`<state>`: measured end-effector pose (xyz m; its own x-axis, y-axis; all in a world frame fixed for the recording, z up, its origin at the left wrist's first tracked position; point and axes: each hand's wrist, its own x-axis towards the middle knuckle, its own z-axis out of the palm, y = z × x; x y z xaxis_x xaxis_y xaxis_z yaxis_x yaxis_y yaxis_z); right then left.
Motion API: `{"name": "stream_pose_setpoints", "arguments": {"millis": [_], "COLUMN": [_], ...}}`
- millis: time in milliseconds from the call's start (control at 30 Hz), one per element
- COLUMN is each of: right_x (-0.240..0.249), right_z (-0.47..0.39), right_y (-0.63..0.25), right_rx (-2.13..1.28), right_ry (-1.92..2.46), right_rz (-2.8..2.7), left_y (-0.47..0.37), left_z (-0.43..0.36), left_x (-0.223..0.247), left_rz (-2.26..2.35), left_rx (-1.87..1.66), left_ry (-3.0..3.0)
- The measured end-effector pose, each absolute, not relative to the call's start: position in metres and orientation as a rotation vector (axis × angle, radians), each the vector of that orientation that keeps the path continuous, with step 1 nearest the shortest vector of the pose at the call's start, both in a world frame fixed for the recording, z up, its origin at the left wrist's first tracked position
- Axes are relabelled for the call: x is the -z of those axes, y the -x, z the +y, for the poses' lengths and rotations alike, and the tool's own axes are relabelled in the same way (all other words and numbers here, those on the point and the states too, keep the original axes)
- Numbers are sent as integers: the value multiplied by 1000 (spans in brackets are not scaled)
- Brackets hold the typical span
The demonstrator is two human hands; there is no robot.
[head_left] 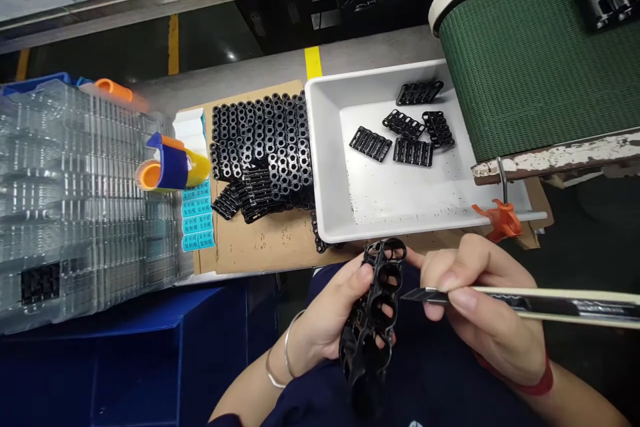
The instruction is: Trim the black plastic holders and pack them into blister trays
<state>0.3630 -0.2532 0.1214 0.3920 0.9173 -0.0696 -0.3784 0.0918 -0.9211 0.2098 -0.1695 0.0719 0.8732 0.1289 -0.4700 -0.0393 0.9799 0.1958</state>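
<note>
My left hand (336, 310) grips a black plastic part with round openings (383, 293), tilted upright in front of my body. Its thumb presses on the upper edge, and some fingers are hidden behind the part. In my right hand (487, 307) is a utility knife (560, 301), pinched near its blade by thumb and fingers. The dark blade tip points left and lies close to the part's right side; whether it touches, I cannot tell. Several similar black parts (413, 152) lie in the white tray (330, 213) beyond my hands.
Stacked black parts (260, 140) sit on cardboard (250, 247) left of the tray. Clear plastic trays (100, 213) are piled at far left, near a yellow tape roll (197, 168) and blue labels (197, 223). A green conveyor belt (530, 60) and orange clamp (503, 220) stand right.
</note>
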Motion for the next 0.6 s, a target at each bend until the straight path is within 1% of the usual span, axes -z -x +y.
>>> {"name": "stream_pose_setpoints", "arguments": {"millis": [600], "right_x": [-123], "right_z": [-249], "right_y": [-361], "right_rx": [-1088], "right_ry": [1059], "right_rz": [-612], "left_y": [-208], "left_z": [-171], "left_x": [-67], "left_rz": [483], "left_rx": [-58], "left_ry": [-180]}}
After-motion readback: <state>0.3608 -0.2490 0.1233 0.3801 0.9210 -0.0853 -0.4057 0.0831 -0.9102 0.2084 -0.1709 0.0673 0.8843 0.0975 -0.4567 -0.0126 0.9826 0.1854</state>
